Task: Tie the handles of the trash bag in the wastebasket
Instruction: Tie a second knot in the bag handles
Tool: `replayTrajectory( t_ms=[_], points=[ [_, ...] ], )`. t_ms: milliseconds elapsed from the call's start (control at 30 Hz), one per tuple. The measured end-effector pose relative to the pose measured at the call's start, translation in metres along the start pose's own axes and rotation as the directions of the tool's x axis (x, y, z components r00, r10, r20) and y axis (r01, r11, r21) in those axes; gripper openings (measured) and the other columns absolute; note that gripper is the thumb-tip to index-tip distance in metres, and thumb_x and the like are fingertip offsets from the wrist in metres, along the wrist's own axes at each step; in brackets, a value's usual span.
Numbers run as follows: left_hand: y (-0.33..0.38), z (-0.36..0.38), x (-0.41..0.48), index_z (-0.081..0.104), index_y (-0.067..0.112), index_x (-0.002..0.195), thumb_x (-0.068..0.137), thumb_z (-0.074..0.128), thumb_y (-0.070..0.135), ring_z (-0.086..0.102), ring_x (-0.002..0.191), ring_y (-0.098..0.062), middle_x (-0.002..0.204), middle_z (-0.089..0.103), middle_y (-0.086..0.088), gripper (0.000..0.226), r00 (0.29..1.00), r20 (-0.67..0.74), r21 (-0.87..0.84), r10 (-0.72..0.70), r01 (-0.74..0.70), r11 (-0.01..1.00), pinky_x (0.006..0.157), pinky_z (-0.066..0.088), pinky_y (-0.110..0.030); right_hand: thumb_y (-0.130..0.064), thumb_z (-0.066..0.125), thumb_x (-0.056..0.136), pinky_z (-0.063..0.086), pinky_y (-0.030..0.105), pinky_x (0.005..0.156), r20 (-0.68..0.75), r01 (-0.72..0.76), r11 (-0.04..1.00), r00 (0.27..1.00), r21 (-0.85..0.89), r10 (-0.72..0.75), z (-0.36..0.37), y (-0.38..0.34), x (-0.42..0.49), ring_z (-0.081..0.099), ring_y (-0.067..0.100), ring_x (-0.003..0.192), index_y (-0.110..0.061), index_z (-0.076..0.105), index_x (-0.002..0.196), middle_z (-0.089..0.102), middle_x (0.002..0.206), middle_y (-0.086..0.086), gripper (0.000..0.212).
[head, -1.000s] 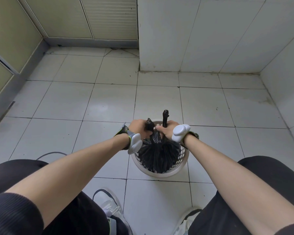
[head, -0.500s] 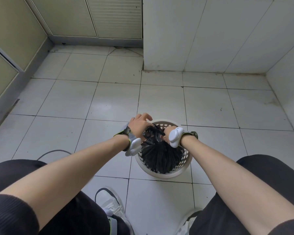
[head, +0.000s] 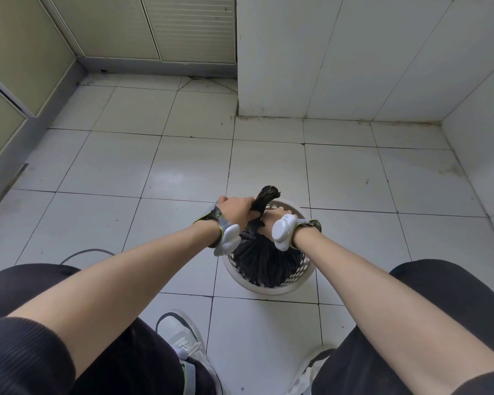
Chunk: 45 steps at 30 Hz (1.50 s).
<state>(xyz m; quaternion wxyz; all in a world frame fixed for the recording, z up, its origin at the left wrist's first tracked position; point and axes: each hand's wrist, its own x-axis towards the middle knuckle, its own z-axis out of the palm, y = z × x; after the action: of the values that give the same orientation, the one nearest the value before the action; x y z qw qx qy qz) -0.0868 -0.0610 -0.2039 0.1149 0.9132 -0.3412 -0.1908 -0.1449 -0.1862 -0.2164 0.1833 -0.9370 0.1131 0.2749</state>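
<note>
A white perforated wastebasket (head: 271, 287) stands on the tiled floor between my knees. Inside it sits a black trash bag (head: 265, 262), its top gathered into a twisted neck. One twisted handle (head: 265, 196) sticks up and away from my fists. My left hand (head: 236, 210) is closed around the neck on the left. Pressed against it on the right, my right hand (head: 270, 220) grips the gathered plastic too. Both wrists wear white trackers. The knot area itself is hidden by my fingers.
White tiled walls form a corner to the right (head: 354, 52). Beige cabinet doors (head: 154, 27) line the back left. A grey cable (head: 83, 252) lies on the floor by my left knee. My white shoe (head: 180, 334) is below the basket.
My left hand, open-fingered half a second ago, has closed on the bag's neck. A twisted handle end now sticks up beyond my fists. Both hands have drawn tightly together.
</note>
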Motion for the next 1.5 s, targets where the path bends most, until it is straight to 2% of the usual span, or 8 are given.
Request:
replayTrajectory(
  t_ms=[100,200,433,733,1033,1133,1300,1500],
  points=[
    [-0.001,0.001,0.001,0.055,0.016,0.099,0.091,0.044,0.033,0.063,0.09,-0.034,0.094,0.071,-0.011,0.022,1.0,-0.006,0.024,-0.012,0.012,1.0,0.075,0.027,-0.035,-0.026,0.054,0.089,0.033,0.029,0.067,-0.049,0.025,1.0,0.998,-0.015,-0.025,0.002,-0.001,-0.004,0.04,0.021,0.079,-0.023,0.04,0.066,0.034,0.062,-0.004,0.027],
    [-0.002,0.001,0.003,0.054,0.011,0.099,0.092,0.045,0.033,0.062,0.088,-0.038,0.095,0.069,-0.016,0.025,1.0,0.01,0.0,-0.028,0.028,1.0,0.068,0.035,-0.033,-0.025,0.046,0.081,0.031,0.026,0.053,-0.1,0.09,0.995,0.991,-0.037,-0.094,-0.003,-0.004,-0.011,0.047,0.025,0.067,-0.021,0.037,0.061,0.045,0.064,0.0,0.023],
    [0.01,-0.001,0.002,0.049,0.013,0.093,0.093,0.04,0.035,0.061,0.088,-0.036,0.095,0.069,-0.014,0.024,0.999,0.034,0.027,-0.025,0.024,0.999,0.074,0.03,-0.036,-0.021,0.048,0.082,0.04,0.035,0.065,-0.111,0.129,0.991,0.986,0.019,-0.126,-0.013,0.002,-0.026,0.049,0.026,0.069,-0.011,0.043,0.073,0.052,0.075,0.009,0.014],
    [0.015,-0.002,0.001,0.051,0.005,0.104,0.087,0.057,0.025,0.06,0.091,-0.036,0.1,0.067,-0.02,0.028,0.995,0.016,-0.187,-0.093,0.095,0.978,0.074,0.048,-0.038,-0.026,0.058,0.082,0.041,0.032,0.067,-0.097,0.12,0.987,0.989,0.109,-0.11,-0.014,0.013,-0.04,0.056,0.028,0.081,-0.001,0.065,0.089,0.065,0.087,0.012,0.028],
    [0.023,-0.012,0.007,0.07,0.009,0.082,0.076,0.072,0.024,0.067,0.082,-0.028,0.087,0.074,-0.012,0.017,1.0,-0.005,-0.153,0.0,-0.001,0.988,0.064,0.042,-0.023,-0.026,0.06,0.078,0.049,0.037,0.072,-0.145,0.101,0.979,0.987,0.179,-0.075,-0.011,0.022,-0.047,0.062,0.036,0.09,0.001,0.066,0.088,0.069,0.094,0.02,0.029],
    [0.025,-0.015,0.005,0.073,0.006,0.08,0.079,0.07,0.026,0.066,0.08,-0.03,0.084,0.075,-0.014,0.02,1.0,0.013,-0.165,0.022,-0.02,0.986,0.066,0.046,-0.028,-0.025,0.06,0.078,0.049,0.037,0.075,-0.14,0.087,0.974,0.988,0.211,-0.058,-0.01,0.023,-0.047,0.062,0.033,0.089,-0.005,0.067,0.089,0.071,0.093,0.015,0.024],
    [0.032,-0.019,-0.005,0.071,0.0,0.075,0.082,0.067,0.031,0.042,0.063,-0.03,0.06,0.058,-0.014,0.032,0.998,0.059,-0.179,0.023,-0.012,0.984,0.052,0.03,-0.024,-0.024,0.061,0.081,0.039,0.027,0.067,-0.138,0.066,0.964,0.99,0.258,-0.031,-0.011,0.025,-0.049,0.053,0.022,0.08,-0.014,0.068,0.094,0.064,0.084,0.004,0.018],
    [0.033,-0.022,-0.012,0.076,0.015,0.092,0.073,0.074,0.033,0.053,0.069,-0.017,0.084,0.074,-0.01,0.026,0.978,0.178,-0.108,0.105,-0.087,0.99,0.07,0.048,-0.034,-0.024,0.063,0.079,0.048,0.034,0.077,-0.127,0.074,0.945,0.991,0.32,-0.034,-0.015,0.026,-0.049,0.062,0.024,0.088,-0.016,0.068,0.086,0.072,0.092,0.007,0.012]
  ],
)
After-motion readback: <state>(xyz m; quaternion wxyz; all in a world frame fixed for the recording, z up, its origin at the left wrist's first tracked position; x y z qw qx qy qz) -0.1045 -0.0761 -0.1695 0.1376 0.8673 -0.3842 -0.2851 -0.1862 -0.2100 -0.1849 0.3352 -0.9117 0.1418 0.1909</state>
